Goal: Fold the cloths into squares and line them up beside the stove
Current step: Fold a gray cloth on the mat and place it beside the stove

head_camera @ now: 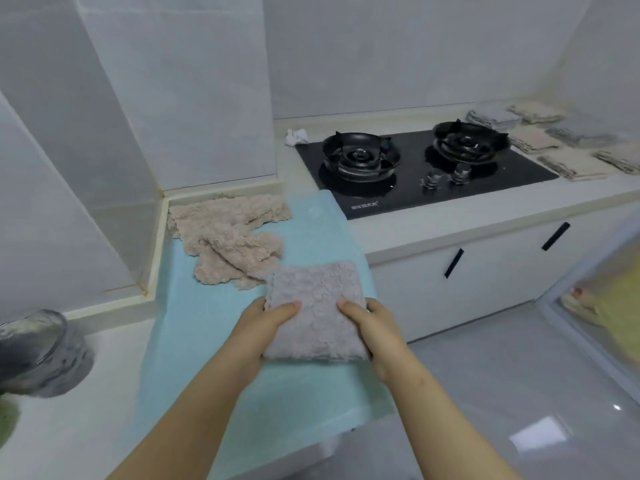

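Observation:
A grey fluffy cloth (317, 299), folded into a square, is held over a light blue towel (214, 323) spread on the counter. My left hand (266, 327) grips its left edge with the thumb on top, and my right hand (375, 330) grips its right edge the same way. A crumpled beige cloth (228, 237) lies unfolded behind it, against the wall corner. The black two-burner gas stove (426, 168) sits further back. To the right of the stove, several folded grey and beige cloths (554, 140) lie in rows on the counter.
A shiny metal pot (38, 355) stands on the counter at the left. A small white crumpled thing (297, 136) lies behind the stove's left corner. White cabinet doors with black handles (453, 263) are below the counter, with tiled floor to the right.

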Motion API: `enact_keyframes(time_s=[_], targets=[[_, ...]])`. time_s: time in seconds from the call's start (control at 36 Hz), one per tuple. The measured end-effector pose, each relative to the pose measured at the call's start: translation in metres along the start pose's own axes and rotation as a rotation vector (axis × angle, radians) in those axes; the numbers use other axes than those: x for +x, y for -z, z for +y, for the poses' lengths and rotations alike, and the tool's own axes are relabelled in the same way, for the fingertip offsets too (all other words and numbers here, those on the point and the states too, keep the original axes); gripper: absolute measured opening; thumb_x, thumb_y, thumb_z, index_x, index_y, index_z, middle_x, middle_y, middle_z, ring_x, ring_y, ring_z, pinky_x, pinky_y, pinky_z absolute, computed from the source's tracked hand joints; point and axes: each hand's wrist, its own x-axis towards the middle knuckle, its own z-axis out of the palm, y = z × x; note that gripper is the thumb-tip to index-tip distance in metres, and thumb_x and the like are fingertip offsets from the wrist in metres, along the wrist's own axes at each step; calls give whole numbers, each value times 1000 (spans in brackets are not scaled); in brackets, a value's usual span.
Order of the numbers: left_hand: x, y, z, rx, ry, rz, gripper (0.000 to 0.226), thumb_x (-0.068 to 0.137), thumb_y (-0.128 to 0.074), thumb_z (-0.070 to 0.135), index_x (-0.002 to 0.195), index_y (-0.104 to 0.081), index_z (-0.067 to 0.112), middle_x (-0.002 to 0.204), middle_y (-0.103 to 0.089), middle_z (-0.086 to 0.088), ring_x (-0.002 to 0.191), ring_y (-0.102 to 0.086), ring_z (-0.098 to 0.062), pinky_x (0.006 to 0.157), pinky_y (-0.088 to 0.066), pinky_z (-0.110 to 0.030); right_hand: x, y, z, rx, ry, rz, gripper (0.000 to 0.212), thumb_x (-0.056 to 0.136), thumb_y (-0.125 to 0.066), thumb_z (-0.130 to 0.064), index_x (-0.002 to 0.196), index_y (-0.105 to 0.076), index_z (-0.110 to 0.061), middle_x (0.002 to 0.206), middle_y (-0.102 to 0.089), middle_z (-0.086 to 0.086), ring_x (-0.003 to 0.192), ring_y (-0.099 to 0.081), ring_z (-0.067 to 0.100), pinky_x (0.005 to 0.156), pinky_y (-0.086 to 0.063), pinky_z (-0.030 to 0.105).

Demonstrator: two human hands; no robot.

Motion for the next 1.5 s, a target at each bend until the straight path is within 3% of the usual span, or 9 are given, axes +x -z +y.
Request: enact_keyframes(time_s=[0.14,0.42,0.58,0.67,0.75,0.89,1.11,1.33,1.5], targets=[[16,-82,3,-10,-16,-107,35,85,-63,7,119,-53,7,110,-64,-11,90,-64,-22,72,-53,-29,16,77,-18,107,-26,72,23,86,-63,-17,107,-56,-9,105,-67,12,91,-66,26,78,-56,37],[51,-287,1,-3,-24,-252,27,85,-62,5,111,-55,10,94,-66,-4,84,-63,-20,73,-52,-29,47,267,-74,144,53,181,6,88,-61,-13,93,-58,-12,90,-68,6,77,-65,20,72,-55,34],[70,-405,8,-33,-27,-299,26,87,-60,4,113,-56,9,97,-66,-7,84,-63,-21,74,-52,-31,63,372,-114,61,68,180,5,89,-59,-19,93,-56,-21,88,-65,-3,74,-62,12,60,-51,24],[82,-454,13,-18,-17,-306,33,86,-62,6,118,-54,6,105,-65,-11,85,-64,-22,69,-52,-31,77,416,-133,62,78,201,5,90,-59,-19,92,-56,-22,89,-65,-3,76,-62,13,66,-53,27],[97,-497,20,-6,-23,-313,32,86,-62,7,117,-54,6,101,-65,-9,84,-63,-22,69,-53,-31,95,451,-150,72,76,224,5,89,-59,-18,94,-57,-20,92,-66,-1,79,-64,15,71,-55,31],[129,-560,38,31,-50,-342,28,87,-61,8,114,-55,7,96,-66,-8,82,-64,-22,66,-52,-30,131,497,-179,80,96,259,6,91,-57,-16,88,-56,-21,84,-64,-3,71,-61,11,56,-50,23],[213,-664,61,83,-62,-387,30,89,-60,13,118,-56,8,109,-66,-12,93,-64,-28,67,-52,-31,219,577,-230,46,127,344,10,91,-57,-17,101,-55,-18,88,-63,-2,72,-60,12,50,-47,19],[303,-744,103,199,-105,-331,22,87,-62,16,106,-58,6,87,-64,-5,66,-58,-14,45,-43,-20,324,634,-293,12,113,339,9,90,-59,-18,98,-58,-16,97,-66,6,83,-65,25,71,-55,35],[361,-790,141,180,-126,-322,47,84,-65,27,123,-51,6,105,-65,-3,85,-62,-15,85,-48,-32,389,662,-340,-46,143,314,9,90,-58,-17,96,-57,-11,107,-63,15,88,-62,30,75,-53,39]])
